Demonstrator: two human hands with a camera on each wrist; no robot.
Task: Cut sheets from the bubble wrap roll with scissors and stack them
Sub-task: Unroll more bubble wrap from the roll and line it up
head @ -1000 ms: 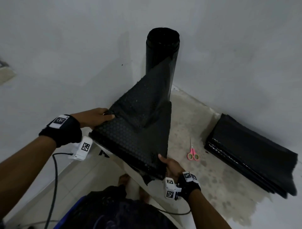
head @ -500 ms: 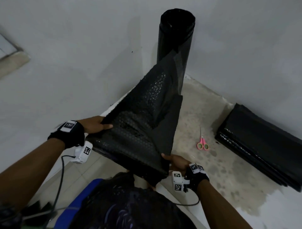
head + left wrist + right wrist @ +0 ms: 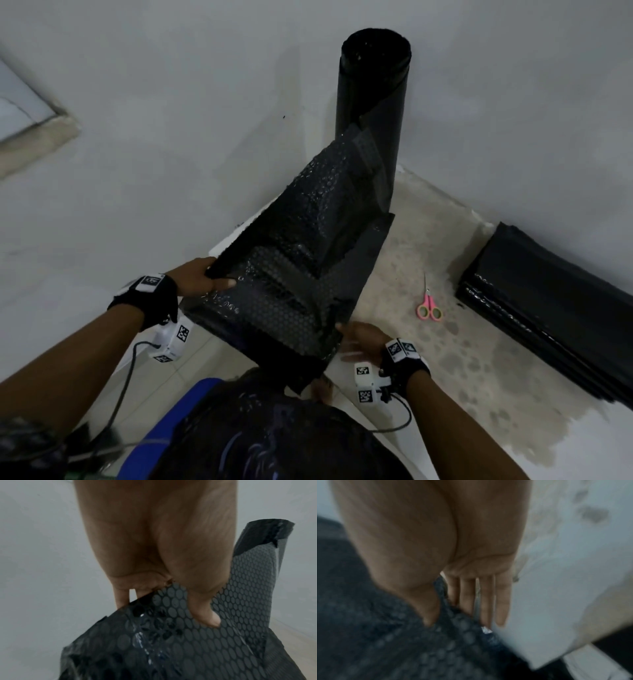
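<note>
R wrist view blurred; right hand (image 3: 436, 545) grip on sheet (image 3: 412, 649) unclear; stack (image 3: 548, 308) cut off by frame edge.
</note>
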